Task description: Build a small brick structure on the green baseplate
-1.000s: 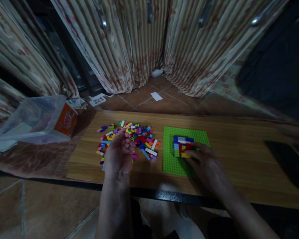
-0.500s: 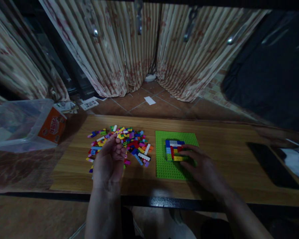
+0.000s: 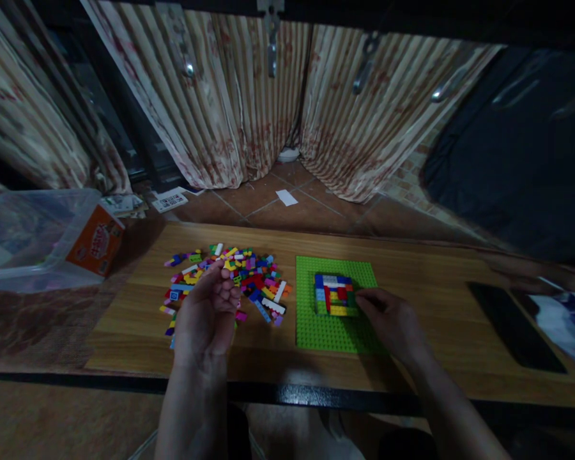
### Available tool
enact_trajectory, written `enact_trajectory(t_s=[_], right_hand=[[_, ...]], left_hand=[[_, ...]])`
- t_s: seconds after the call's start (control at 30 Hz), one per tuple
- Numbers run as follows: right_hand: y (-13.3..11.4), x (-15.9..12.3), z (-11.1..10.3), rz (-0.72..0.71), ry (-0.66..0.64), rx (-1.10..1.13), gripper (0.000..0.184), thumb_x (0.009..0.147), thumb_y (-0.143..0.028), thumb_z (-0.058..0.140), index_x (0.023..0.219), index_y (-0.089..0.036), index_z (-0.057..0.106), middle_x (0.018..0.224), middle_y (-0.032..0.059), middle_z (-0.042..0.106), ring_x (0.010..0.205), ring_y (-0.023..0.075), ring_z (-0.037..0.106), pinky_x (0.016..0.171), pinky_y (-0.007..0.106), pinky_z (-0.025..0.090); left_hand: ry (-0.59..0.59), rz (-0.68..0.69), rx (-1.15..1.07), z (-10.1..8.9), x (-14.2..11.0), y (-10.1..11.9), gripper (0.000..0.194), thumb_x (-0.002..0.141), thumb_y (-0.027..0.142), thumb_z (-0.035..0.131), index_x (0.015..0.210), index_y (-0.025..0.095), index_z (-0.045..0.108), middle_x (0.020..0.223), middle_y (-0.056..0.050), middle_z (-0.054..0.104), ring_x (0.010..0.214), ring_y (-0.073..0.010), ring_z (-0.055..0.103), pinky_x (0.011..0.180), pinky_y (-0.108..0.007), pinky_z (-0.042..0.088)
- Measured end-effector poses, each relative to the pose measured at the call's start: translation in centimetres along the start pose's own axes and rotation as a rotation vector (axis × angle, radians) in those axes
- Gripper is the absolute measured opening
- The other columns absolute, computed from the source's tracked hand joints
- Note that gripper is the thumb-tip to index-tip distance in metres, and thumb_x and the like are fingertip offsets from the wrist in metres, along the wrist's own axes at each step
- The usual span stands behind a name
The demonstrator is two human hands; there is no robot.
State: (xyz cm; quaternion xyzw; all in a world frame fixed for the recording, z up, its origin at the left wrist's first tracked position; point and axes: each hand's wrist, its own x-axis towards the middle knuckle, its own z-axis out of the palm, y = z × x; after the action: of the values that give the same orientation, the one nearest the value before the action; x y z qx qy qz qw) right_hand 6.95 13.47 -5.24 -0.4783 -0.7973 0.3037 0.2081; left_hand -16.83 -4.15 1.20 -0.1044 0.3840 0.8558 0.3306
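Note:
A low structure of coloured toy bricks (image 3: 336,296) sits on a green studded baseplate (image 3: 316,335). It has blue, white, red and yellow bricks, with dark green along its right side. My right hand (image 3: 395,322) is at that right side, thumb and fingers pinched together; what lies between the fingertips is hidden. Over the near left part of a loose brick pile (image 3: 256,281), my left hand (image 3: 211,313) is turned palm up with its fingers curled. A yellow brick (image 3: 229,264) shows at its fingertips, but I cannot tell whether it is held or lies behind them.
Both hands are over a wooden table (image 3: 263,358) with a dark front edge. A flat black object (image 3: 515,326) lies on the right, beside a white and purple packet (image 3: 568,322). Left of the table stands a clear plastic box (image 3: 38,236) with an orange label.
My right hand has drawn back from over the brick structure to its right edge, its fingers closing together and uncovering the dark green side. My left hand keeps nearly the same pose.

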Motion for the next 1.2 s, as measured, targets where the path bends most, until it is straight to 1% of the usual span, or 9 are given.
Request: enact_trajectory(t_s=[0.17,0.3,0.5,0.7,0.93,1.03,1.1,1.17,1.2], right_hand=[[-0.2,0.0,0.4,-0.023,0.004,0.008,0.026,0.079,-0.041,0.056,0.083,-0.021,0.072,0.083,0.0051,0.073,0.076,0.0209,0.067,0.071,0.034,0.05],[-0.2,0.0,0.5,-0.012,-0.001,0.008,0.025,0.079,-0.041,0.056,0.083,-0.021,0.071,0.081,0.0046,0.073,0.073,0.0211,0.067,0.068,0.034,0.05],[-0.2,-0.2,0.5,-0.065,0.022,-0.046,0.024,0.081,-0.039,0.055,0.085,-0.022,0.071,0.083,0.0041,0.074,0.075,0.0219,0.068,0.068,0.034,0.05],[-0.8,-0.3,0.4,-0.049,0.034,-0.084,0.025,0.081,-0.041,0.054,0.085,-0.023,0.071,0.084,0.0041,0.074,0.073,0.0218,0.068,0.069,0.035,0.05],[-0.6,-0.4,0.3,-0.087,0.113,-0.09,0.027,0.081,-0.042,0.055,0.084,-0.021,0.071,0.085,0.0066,0.073,0.071,0.0215,0.066,0.069,0.035,0.051],[-1.1,-0.6,0.4,-0.083,0.183,-0.018,0.027,0.082,-0.043,0.057,0.086,-0.019,0.071,0.085,0.0077,0.072,0.073,0.0221,0.066,0.068,0.035,0.052],[-2.2,-1.0,0.5,-0.092,0.203,0.112,0.025,0.082,-0.043,0.06,0.086,-0.02,0.071,0.086,0.0067,0.072,0.076,0.0217,0.067,0.07,0.034,0.053],[-3.9,-2.1,0.4,-0.123,0.166,0.276,0.02,0.083,-0.041,0.063,0.083,-0.022,0.07,0.083,0.0044,0.072,0.077,0.0206,0.067,0.071,0.033,0.055],[-4.8,-2.9,0.2,-0.16,0.11,0.345,0.017,0.083,-0.04,0.064,0.083,-0.023,0.069,0.081,0.0033,0.071,0.076,0.0199,0.067,0.07,0.033,0.055]], left_hand=[[0.021,0.011,0.001,0.1,0.1,-0.1,0.019,0.09,0.005,0.045,0.085,0.008,0.063,0.064,0.001,0.058,0.045,-0.0043,0.052,0.043,-0.014,0.045],[0.01,0.008,-0.004,0.0,0.2,-0.2,0.018,0.089,0.005,0.047,0.085,0.009,0.064,0.064,0.001,0.058,0.045,-0.0046,0.052,0.043,-0.014,0.044],[0.007,0.018,-0.011,-0.3,0.3,-0.3,0.017,0.088,0.005,0.048,0.085,0.009,0.065,0.065,0.0,0.059,0.047,-0.0044,0.053,0.047,-0.014,0.046],[-0.014,0.034,0.014,-0.6,0.4,-0.5,0.015,0.088,0.006,0.05,0.086,0.009,0.065,0.065,0.0,0.06,0.048,-0.0053,0.053,0.048,-0.015,0.047],[-0.019,0.018,-0.015,-0.4,0.2,-0.5,0.012,0.085,0.005,0.054,0.089,0.009,0.065,0.066,0.0,0.06,0.05,-0.0049,0.054,0.05,-0.014,0.046],[-0.005,0.005,-0.02,-0.2,0.2,-0.5,0.013,0.085,0.005,0.053,0.089,0.009,0.064,0.066,0.0,0.06,0.05,-0.0045,0.053,0.05,-0.013,0.046],[0.0,0.008,-0.014,-0.3,0.1,-0.5,0.013,0.085,0.005,0.053,0.089,0.01,0.064,0.066,0.0,0.06,0.05,-0.0045,0.053,0.05,-0.013,0.046],[-0.014,0.009,-0.002,-0.4,0.1,-0.5,0.011,0.084,0.006,0.055,0.089,0.01,0.064,0.066,0.0,0.06,0.051,-0.0051,0.054,0.05,-0.014,0.046],[-0.025,0.008,0.001,-0.4,0.1,-0.6,0.011,0.083,0.007,0.056,0.09,0.011,0.064,0.066,0.001,0.06,0.051,-0.0054,0.054,0.05,-0.014,0.047]])
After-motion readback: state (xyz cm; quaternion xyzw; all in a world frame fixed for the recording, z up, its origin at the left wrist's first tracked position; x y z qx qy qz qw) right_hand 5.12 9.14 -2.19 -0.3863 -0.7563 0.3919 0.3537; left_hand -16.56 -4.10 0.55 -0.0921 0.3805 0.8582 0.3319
